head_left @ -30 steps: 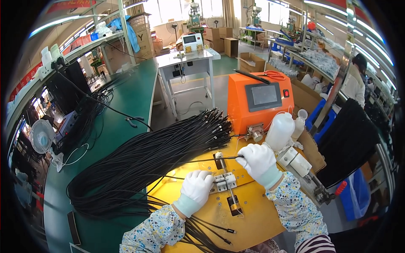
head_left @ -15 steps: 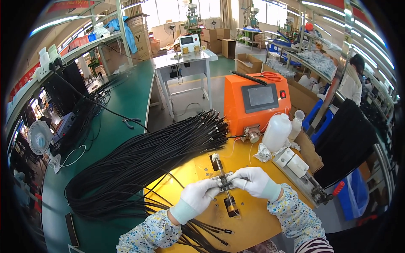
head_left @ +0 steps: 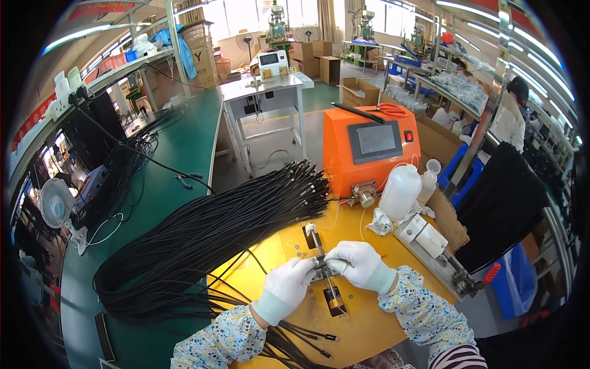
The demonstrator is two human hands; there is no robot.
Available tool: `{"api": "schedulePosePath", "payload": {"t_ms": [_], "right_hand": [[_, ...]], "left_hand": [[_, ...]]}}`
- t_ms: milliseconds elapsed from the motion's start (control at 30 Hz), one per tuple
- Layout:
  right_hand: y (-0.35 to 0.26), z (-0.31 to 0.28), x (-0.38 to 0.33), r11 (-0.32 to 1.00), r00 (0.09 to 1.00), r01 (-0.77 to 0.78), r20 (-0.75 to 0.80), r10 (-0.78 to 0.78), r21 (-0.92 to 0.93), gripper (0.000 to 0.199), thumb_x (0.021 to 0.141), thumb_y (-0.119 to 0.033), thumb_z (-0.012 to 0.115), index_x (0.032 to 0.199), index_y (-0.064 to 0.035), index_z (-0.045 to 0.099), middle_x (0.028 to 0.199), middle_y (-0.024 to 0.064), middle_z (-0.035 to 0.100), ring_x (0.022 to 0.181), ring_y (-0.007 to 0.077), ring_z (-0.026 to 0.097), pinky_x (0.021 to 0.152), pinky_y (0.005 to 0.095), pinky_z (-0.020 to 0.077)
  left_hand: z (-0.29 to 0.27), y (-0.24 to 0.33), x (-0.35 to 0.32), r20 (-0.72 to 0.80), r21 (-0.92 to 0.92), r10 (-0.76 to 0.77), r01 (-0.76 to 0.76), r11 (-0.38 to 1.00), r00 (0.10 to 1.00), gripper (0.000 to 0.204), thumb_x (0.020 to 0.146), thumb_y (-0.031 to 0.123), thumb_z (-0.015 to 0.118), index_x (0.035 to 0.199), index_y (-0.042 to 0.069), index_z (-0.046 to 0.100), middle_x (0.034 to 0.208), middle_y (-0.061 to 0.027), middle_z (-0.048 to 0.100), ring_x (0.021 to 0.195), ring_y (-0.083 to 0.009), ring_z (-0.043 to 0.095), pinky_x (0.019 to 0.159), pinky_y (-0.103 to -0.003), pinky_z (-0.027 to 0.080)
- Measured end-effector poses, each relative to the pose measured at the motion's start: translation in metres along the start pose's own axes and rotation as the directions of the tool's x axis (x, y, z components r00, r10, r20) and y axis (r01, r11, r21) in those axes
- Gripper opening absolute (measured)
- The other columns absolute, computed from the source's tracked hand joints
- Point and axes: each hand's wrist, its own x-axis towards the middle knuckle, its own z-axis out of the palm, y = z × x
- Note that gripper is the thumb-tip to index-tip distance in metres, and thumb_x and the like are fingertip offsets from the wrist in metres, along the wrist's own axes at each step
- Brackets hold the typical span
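A: Grip?
B: Left hand (head_left: 289,284) and right hand (head_left: 359,264), both gloved, fingertips pinched narrow on a short stretch of black cable (head_left: 320,266), right over the metal fixture (head_left: 317,276). Fingers hide whether it's seated.

A: Progress?
B: My read: one cable mid-handling at the fixture. Big cable bundle (head_left: 203,246) lies to the left, ends toward the orange machine (head_left: 335,144). Smaller loose bunch (head_left: 284,342) by the lower edge, over the yellow plate (head_left: 369,313). Can't tell which pile is done, which is left.

A: Writing, brands?
B: Machine's screen (head_left: 376,140): nothing legible. Rear carton (head_left: 200,58) has a large printed letter, red banner (head_left: 42,111) far left pale characters; not transcribing. No brand I can make out.
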Motion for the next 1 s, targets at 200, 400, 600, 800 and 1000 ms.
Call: {"api": "schedulePosePath", "payload": {"t_ms": [200,400,600,800,1000], "right_hand": [[0.011,0.002,0.006,0.891,0.975,0.211,0.024,-0.220,-0.403,0.009,0.083,-0.022,0.065,0.083,-0.0127,0.065,0.077,0.0051,0.060,0.075,0.0242,0.060,0.069,0.0362,0.0460],[0.013,-0.006,0.057,0.816,0.967,0.214,0.001,-0.253,-0.538,0.008,0.082,-0.021,0.065,0.084,-0.0135,0.067,0.079,0.0039,0.061,0.079,0.0254,0.061,0.071,0.0381,0.0473],[0.005,0.038,0.148,0.655,0.943,0.277,0.329,-0.046,-0.702,0.012,0.081,-0.020,0.066,0.089,-0.0119,0.069,0.090,0.0052,0.064,0.092,0.0242,0.065,0.081,0.0369,0.0502],[0.016,0.045,0.160,0.484,0.898,0.366,0.437,0.040,-0.795,0.015,0.084,-0.020,0.064,0.094,-0.0090,0.068,0.091,0.0065,0.065,0.090,0.0243,0.065,0.081,0.0366,0.0499],[-0.011,0.019,0.147,0.708,0.959,0.258,0.085,-0.270,-0.657,0.008,0.080,-0.018,0.065,0.086,-0.0124,0.065,0.087,0.0051,0.062,0.087,0.0228,0.062,0.074,0.0347,0.0474]], "left_hand": [[0.005,-0.015,-0.008,0.019,0.378,0.247,-0.235,0.895,0.969,0.035,0.084,0.010,0.056,0.119,0.008,0.062,0.083,-0.0063,0.057,0.076,-0.0245,0.059,0.070,-0.035,0.049],[0.005,-0.016,-0.009,0.103,0.485,0.270,-0.285,0.827,0.957,0.042,0.082,0.011,0.055,0.123,0.005,0.058,0.084,-0.0042,0.055,0.078,-0.0208,0.056,0.071,-0.033,0.047],[0.004,-0.021,-0.012,0.097,0.487,0.266,-0.279,0.828,0.959,0.043,0.082,0.011,0.055,0.124,0.005,0.057,0.084,-0.0047,0.055,0.077,-0.0214,0.056,0.070,-0.034,0.047],[0.008,-0.016,-0.007,0.102,0.480,0.295,-0.307,0.822,0.950,0.044,0.080,0.011,0.055,0.123,0.004,0.057,0.085,-0.0049,0.056,0.078,-0.0211,0.057,0.070,-0.033,0.047],[0.009,-0.021,-0.010,0.099,0.489,0.281,-0.292,0.822,0.955,0.044,0.079,0.011,0.055,0.123,0.003,0.057,0.085,-0.0048,0.056,0.079,-0.0210,0.057,0.071,-0.033,0.047]]}}
